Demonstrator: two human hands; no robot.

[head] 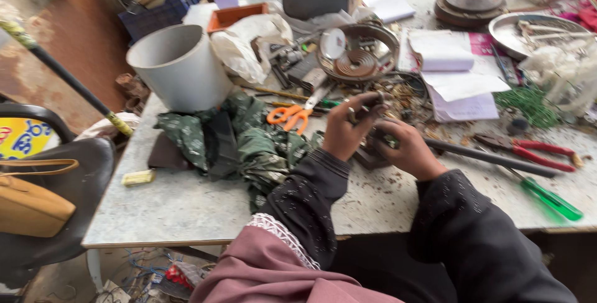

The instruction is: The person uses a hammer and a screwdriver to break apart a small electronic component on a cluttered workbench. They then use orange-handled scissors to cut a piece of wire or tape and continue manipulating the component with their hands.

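Note:
My left hand (346, 130) and my right hand (410, 149) meet over the middle of a worn grey worktable (186, 206). Between them they grip a small dark metal part (372, 147); its exact shape is hidden by the fingers. The left fingers pinch its upper end and the right hand wraps the lower side. Both arms wear dark sleeves. Orange-handled scissors (289, 115) lie just left of the left hand. A long dark rod (491, 158) runs rightward from under the right hand.
A white bucket (180, 66) and crumpled green cloth (242, 141) sit at the left. Red-handled pliers (538, 150) and a green-handled screwdriver (550, 200) lie at the right. A coil heater ring (357, 60), papers (460, 79) and a metal bowl (535, 29) crowd the back. A chair holding a tan bag (31, 203) stands left of the table.

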